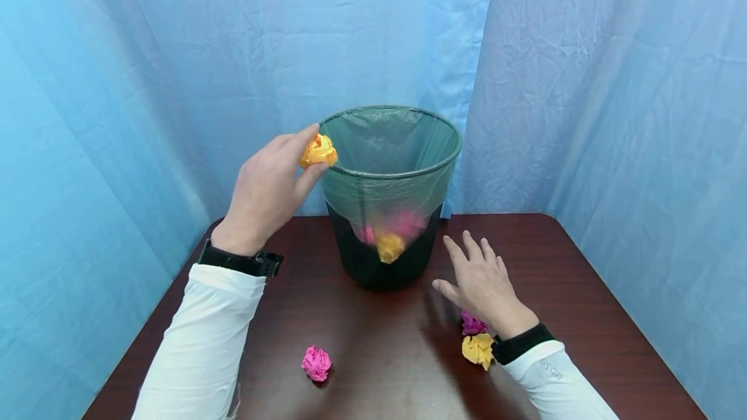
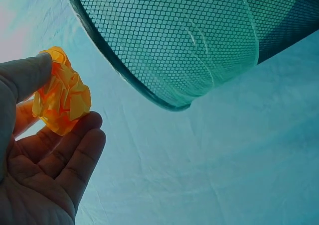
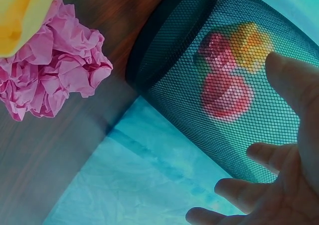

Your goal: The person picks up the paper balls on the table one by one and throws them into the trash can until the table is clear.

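Note:
My left hand (image 1: 268,180) pinches a crumpled yellow paper ball (image 1: 319,151) between thumb and fingers, at the left rim of a mesh wastebasket (image 1: 392,175). In the left wrist view the yellow ball (image 2: 62,95) sits against the fingertips, beside the basket's rim (image 2: 119,68). My right hand (image 1: 481,284) hovers with spread fingers to the right of the basket, holding nothing. Below it on the table lie a magenta paper ball (image 1: 473,323) and a yellow one (image 1: 478,350), both close to the right wrist. Through the mesh, pink and yellow balls (image 3: 251,47) show inside the liner.
A pink paper ball (image 1: 316,363) lies on the dark wooden table (image 1: 385,394) at the front, left of centre. The wastebasket stands toward the table's back edge, lined with a translucent green bag. Blue curtains (image 1: 233,50) hang behind and on both sides.

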### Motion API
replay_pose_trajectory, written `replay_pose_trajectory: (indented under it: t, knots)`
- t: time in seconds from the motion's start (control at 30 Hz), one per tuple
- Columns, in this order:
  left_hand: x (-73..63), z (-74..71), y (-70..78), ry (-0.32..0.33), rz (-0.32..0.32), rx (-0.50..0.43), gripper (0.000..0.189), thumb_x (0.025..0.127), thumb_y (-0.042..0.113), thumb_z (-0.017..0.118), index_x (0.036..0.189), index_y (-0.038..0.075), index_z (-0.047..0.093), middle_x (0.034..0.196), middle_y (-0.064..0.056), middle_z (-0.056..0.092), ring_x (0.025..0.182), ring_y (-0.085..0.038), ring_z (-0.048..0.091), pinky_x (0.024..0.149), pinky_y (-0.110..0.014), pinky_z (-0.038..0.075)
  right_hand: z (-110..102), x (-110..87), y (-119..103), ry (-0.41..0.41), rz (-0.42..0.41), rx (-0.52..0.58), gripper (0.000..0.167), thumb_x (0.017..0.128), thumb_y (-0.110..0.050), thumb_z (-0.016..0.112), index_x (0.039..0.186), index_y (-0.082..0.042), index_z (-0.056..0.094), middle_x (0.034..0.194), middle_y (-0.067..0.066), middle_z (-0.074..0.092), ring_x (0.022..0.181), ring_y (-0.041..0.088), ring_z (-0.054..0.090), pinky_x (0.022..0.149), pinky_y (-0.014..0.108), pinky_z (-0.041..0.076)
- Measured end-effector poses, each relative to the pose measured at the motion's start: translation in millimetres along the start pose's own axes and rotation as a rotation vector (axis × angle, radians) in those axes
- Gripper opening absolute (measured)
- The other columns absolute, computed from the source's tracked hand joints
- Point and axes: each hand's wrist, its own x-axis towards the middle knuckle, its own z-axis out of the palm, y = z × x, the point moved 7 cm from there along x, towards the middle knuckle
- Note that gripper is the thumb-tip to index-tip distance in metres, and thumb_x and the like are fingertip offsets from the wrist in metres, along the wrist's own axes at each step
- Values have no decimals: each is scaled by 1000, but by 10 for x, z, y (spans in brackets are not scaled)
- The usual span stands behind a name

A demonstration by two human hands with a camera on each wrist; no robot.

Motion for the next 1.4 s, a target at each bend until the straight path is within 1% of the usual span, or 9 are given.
replay_pose_trajectory:
  t: [0.43, 0.53, 0.7, 0.97, 1.2, 1.4]
  knots:
    - [101, 97, 58, -19, 3, 12, 64, 94, 24, 80, 150, 8, 56, 136, -17, 68, 120, -32, 67, 91, -48, 60, 14, 18, 17, -7, 2, 2, 87, 91, -46, 77, 161, -10, 38, 164, 30, 32, 147, 61, 30, 111, 78, 32]
    - [127, 120, 58, -31, -14, 8, 62, 95, 24, 79, 150, 8, 55, 136, -15, 68, 119, -31, 67, 90, -49, 60, 19, 26, 23, -9, 7, 1, 87, 92, -47, 77, 161, -11, 38, 164, 30, 33, 147, 61, 30, 111, 78, 31]
    - [167, 159, 58, -53, -40, -9, 56, 96, 26, 78, 145, 7, 56, 134, -13, 68, 115, -29, 67, 90, -47, 60, 23, 34, 33, -15, 13, 4, 86, 92, -47, 76, 161, -12, 38, 164, 30, 32, 147, 61, 29, 111, 78, 30]
    - [201, 224, 70, -97, -63, -20, 57, 96, 27, 78, 145, 7, 57, 140, -12, 66, 122, -29, 64, 97, -46, 58, 22, 36, 39, -10, 11, 3, 87, 92, -47, 77, 161, -11, 38, 164, 30, 32, 147, 60, 29, 111, 78, 31]
    - [197, 266, 90, -78, -42, -30, 55, 96, 26, 78, 144, 7, 58, 140, -15, 63, 123, -30, 63, 96, -47, 59, 29, 30, 46, -14, 12, 2, 87, 91, -46, 77, 161, -11, 38, 164, 30, 33, 147, 61, 30, 110, 78, 31]
    - [179, 289, 90, -69, -45, -41, 53, 97, 25, 77, 143, 8, 59, 138, -19, 58, 117, -32, 65, 91, -48, 60, 34, 23, 49, -8, 10, -5, 87, 91, -46, 77, 160, -11, 38, 164, 30, 33, 146, 61, 30, 110, 78, 32]
